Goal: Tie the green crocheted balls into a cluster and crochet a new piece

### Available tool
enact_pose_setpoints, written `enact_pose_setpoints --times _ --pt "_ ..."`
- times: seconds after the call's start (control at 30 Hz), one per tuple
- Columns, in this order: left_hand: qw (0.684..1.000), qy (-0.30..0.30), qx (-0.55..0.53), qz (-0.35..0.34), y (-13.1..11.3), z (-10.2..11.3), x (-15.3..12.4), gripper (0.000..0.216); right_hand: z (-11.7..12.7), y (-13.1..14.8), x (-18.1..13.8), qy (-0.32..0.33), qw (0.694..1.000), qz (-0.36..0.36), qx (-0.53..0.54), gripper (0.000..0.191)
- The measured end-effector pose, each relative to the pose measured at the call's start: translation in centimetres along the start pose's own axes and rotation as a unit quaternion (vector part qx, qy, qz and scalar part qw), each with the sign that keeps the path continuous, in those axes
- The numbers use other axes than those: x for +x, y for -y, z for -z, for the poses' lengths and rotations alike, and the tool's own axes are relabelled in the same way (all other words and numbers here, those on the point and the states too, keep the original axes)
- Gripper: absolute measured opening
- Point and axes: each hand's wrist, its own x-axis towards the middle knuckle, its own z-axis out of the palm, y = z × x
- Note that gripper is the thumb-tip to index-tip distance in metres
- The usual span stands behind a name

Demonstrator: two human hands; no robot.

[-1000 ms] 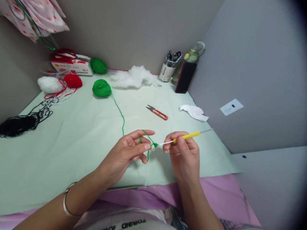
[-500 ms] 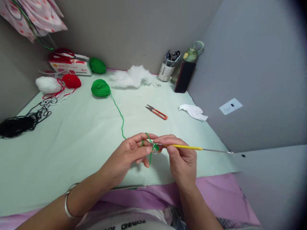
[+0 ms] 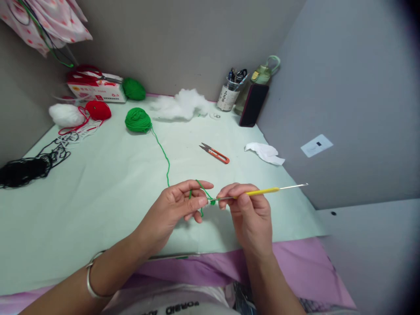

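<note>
My left hand [image 3: 179, 208] pinches a small green crochet piece [image 3: 212, 201] between thumb and fingers, and the green yarn strand [image 3: 166, 157] runs over its forefinger. That strand leads back across the table to a green yarn ball [image 3: 138, 120]. My right hand [image 3: 247, 210] grips a yellow-handled crochet hook [image 3: 262, 191], whose metal tip sits in the green piece. Both hands hover just above the pale green table cover [image 3: 98, 188], near its front edge.
Orange thread snips [image 3: 215, 153] and a crumpled white tissue [image 3: 265, 153] lie beyond my hands. At the back stand white stuffing [image 3: 180, 105], a jar of tools [image 3: 229, 91], a dark phone [image 3: 253, 105], a bottle [image 3: 264, 74], a second green ball [image 3: 134, 89], a box [image 3: 96, 91]. Red, white and black yarn [image 3: 22, 168] lies left.
The hook's handle first swung down and my hands closed together; now the handle has lifted back up and the hands have drawn slightly apart. The green piece stays pinched.
</note>
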Motion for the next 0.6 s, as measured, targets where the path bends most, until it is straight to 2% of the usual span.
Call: enact_pose_setpoints --times 0.07,0.13,0.2,0.27,0.33,0.4,0.47,0.53,0.6 --pt "1.0 -0.01 0.0 -0.003 0.0 -0.1 0.1 0.029 0.1 0.2 -0.1 -0.008 0.998 0.025 -0.051 0.02" --pt "1.0 -0.026 0.007 -0.007 -0.1 -0.1 0.1 0.031 0.1 0.5 -0.5 0.001 0.985 0.084 -0.151 0.02" --pt "0.999 -0.039 0.007 -0.01 -0.2 -0.2 0.1 0.034 0.3 0.6 -1.0 0.02 0.95 0.154 -0.272 0.023" --pt "0.999 -0.03 -0.012 -0.008 -0.3 -0.3 0.0 0.037 0.4 0.6 -1.5 0.053 0.899 0.215 -0.379 0.033" --pt "0.999 0.001 -0.048 0.004 -0.4 -0.4 0.0 0.038 0.5 0.4 -1.8 0.089 0.853 0.256 -0.447 0.044" --pt "0.995 0.036 -0.087 0.023 -0.4 -0.4 0.0 0.036 0.5 0.3 -1.9 0.107 0.832 0.27 -0.473 0.05" --pt "0.992 0.05 -0.109 0.038 -0.3 -0.4 0.1 0.034 0.4 0.2 -1.9 0.086 0.847 0.267 -0.452 0.05" --pt "0.992 0.044 -0.112 0.045 -0.3 -0.3 0.2 0.033 0.2 0.3 -1.7 0.055 0.891 0.24 -0.382 0.042" --pt "0.994 0.031 -0.097 0.043 -0.3 -0.1 0.2 0.033 0.1 0.4 -1.3 0.02 0.94 0.183 -0.287 0.029"
